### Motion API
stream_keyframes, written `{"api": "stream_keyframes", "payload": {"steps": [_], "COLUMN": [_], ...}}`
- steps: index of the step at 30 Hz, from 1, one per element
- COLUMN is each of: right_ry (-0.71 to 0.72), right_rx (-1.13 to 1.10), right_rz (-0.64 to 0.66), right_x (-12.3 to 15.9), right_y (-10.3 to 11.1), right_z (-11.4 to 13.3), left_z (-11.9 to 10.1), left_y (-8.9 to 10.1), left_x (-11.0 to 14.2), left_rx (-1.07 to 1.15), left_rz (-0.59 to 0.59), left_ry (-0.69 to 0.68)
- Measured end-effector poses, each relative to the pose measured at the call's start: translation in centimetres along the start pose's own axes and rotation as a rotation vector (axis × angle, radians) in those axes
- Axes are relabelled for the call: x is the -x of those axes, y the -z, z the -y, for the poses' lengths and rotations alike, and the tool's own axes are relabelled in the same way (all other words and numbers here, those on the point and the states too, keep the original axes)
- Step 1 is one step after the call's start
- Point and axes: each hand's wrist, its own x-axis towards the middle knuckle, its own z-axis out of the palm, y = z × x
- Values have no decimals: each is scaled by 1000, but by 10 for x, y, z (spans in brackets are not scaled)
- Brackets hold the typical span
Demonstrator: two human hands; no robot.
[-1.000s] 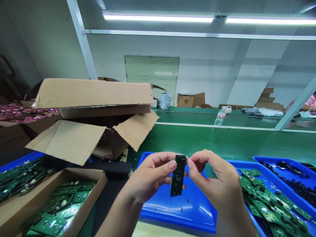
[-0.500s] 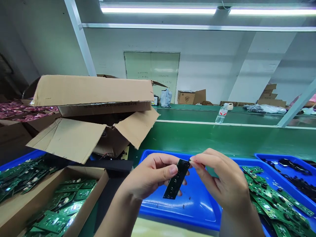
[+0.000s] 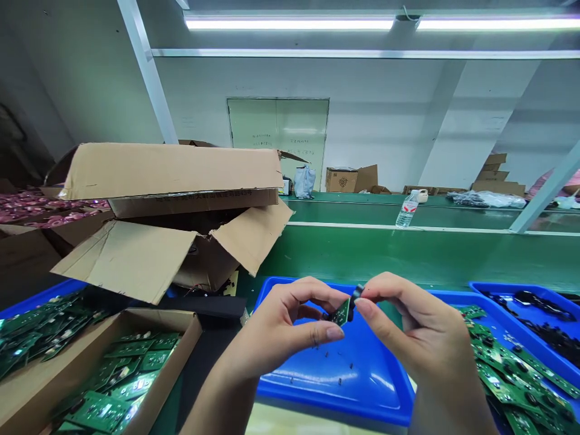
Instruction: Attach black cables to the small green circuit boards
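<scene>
Pinching a green circuit board between left hand and right hand

Free blue tray beneath right hand, circuit boards beyond it, box wall left

looks like you're working on an electronics factory floor: a long green assembly line under fluorescent tube lights, blue plastic trays and a cardboard box full of green circuit boards, and stacked cartons by the far wall.
</scene>
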Motion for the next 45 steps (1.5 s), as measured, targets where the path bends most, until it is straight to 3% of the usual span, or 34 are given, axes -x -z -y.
{"api": "stream_keyframes", "payload": {"steps": [10,19,30,33,35,40,45], "right_ry": [-33,37,87,66,5,-344,-556], "right_rx": [-16,3,1,-54,-151,-366,-482], "right_rz": [44,118,175,222,246,154,147], "right_x": [0,1,-4,-1,2,3,0], "right_y": [1,1,2,6,8,0,-7], "right_z": [2,6,0,1,3,11,20], "left_z": [1,-1,-3,-2,-1,0,0], "left_y": [2,0,-4,-3,-2,-1,-2], "left_x": [1,2,3,3,3,5,5], "left_rx": [-137,-186,-244,-255,-267,-342,-367], "left_rz": [-37,-78,-159,-227,-272,-259,-255], "left_ry": [-52,-12,-62,-101,-154,-306,-333]}}
